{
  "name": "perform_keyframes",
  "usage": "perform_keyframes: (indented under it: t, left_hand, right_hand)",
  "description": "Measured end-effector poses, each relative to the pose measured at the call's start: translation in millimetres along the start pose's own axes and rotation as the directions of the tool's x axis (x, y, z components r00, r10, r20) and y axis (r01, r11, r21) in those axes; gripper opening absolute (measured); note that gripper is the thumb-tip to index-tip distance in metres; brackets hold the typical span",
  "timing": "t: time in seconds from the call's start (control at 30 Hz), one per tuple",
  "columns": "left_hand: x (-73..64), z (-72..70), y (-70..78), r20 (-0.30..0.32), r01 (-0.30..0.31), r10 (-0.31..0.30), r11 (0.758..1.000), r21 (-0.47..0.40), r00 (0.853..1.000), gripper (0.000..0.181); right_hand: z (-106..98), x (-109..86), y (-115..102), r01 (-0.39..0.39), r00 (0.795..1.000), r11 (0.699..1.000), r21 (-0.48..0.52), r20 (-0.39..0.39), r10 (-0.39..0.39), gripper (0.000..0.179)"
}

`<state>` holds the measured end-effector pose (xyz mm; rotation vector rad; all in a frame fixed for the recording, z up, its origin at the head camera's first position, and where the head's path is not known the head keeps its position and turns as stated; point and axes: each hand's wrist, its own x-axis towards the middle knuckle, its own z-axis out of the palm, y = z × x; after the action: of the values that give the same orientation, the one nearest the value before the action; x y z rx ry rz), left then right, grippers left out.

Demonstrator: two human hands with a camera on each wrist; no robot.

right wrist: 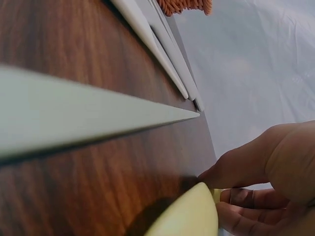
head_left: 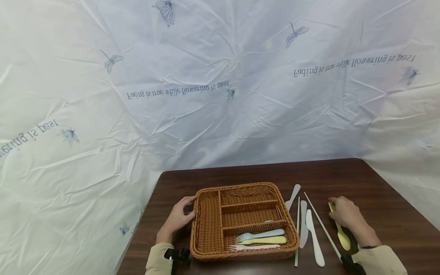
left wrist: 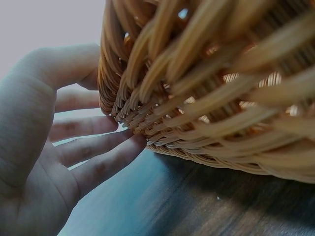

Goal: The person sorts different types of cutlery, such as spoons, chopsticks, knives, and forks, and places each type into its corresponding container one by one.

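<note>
My left hand touches the left outer wall of a brown wicker basket. In the left wrist view its extended fingers rest against the weave. Over on the right, my right hand pinches the handle of a yellow spoon between thumb and fingers. The spoon's bowl points toward the near edge, close over the table; the right wrist view shows that bowl large in front. In the basket's front right compartment lie a blue fork, a yellow fork and a pink fork.
Between basket and right hand lie a white knife, a grey-blue knife and two chopsticks. A pale utensil is partly hidden behind the basket's right rim. The dark wooden table backs onto a white printed sheet.
</note>
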<state>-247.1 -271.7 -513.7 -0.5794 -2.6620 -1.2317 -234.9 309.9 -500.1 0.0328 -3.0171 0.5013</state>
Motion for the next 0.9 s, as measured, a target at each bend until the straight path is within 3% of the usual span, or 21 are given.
perform_keyframes:
  t: [0.2, 0.5, 0.9]
  left_hand:
    - [-1.2, 1.8, -1.7, 0.0, 0.007, -0.007, 1.0, -0.008, 1.0, 0.053]
    - [-0.7, 8.6, 2.6, -0.057, 0.013, -0.013, 1.0, -0.006, 0.998, 0.053]
    - [-0.8, 1.4, -1.3, -0.001, 0.005, -0.005, 1.0, -0.013, 1.0, 0.052]
  right_hand:
    - [-1.3, 1.1, -1.3, 0.018, 0.999, 1.0, 0.007, 0.043, -0.018, 0.051]
    - [0.5, 3.4, -1.8, 0.018, 0.999, 1.0, 0.019, 0.039, -0.019, 0.045]
    - [-1.8, 7.2, -4.1, -0.024, 0.998, 0.998, 0.065, 0.057, 0.02, 0.048]
